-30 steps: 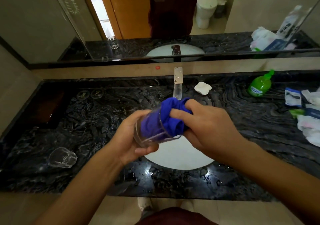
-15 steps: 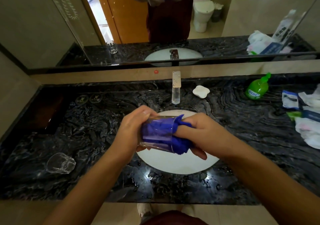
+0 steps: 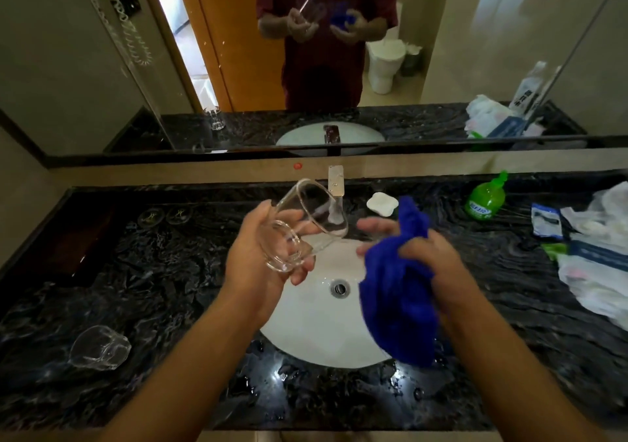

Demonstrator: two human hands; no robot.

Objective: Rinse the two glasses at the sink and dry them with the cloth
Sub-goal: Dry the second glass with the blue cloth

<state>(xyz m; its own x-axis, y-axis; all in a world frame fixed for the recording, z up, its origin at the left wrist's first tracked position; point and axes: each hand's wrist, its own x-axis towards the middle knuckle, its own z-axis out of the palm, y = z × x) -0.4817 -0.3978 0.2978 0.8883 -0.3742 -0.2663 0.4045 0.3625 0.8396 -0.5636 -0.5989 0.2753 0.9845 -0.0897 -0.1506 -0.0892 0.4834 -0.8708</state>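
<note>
Near the end, by the look of it. Centre of the frame: left hand [image 3: 268, 254] wrapped round a glass [image 3: 299, 227], thick base toward the camera, mouth tipped up and away toward the tap [image 3: 335, 183]; nothing inside, walls clear, no drops to be made out at this size. Right of centre: right hand [image 3: 431, 265] clutching a blue cloth [image 3: 397, 302], thumb and curled fingers bunching the top, the rest hanging loose over the right side of the white basin [image 3: 306, 333]; index finger reaching out toward the glass, short of it. Cloth and glass apart, a gap between them above the drain [image 3: 339, 287]. Lower left of the frame: second glass [image 3: 100, 348] lying on its side on the dark counter [image 3: 170, 305], well apart from both hands; wet or dry, impossible to tell. No water running from the tap; beads and small puddles on the counter along the near rim of the basin, so rinsing judged done. Held glass judged wiped inside, perhaps due a last pass over the outside or an inspection against the light. Left to do, as far as can be judged: set this glass down, possibly dry the other one if not already done, then put the cloth aside. Upper right: white soap dish [image 3: 382, 203], green bottle [image 3: 486, 198] and plastic bags [image 3: 598, 265], none part of the job.
</note>
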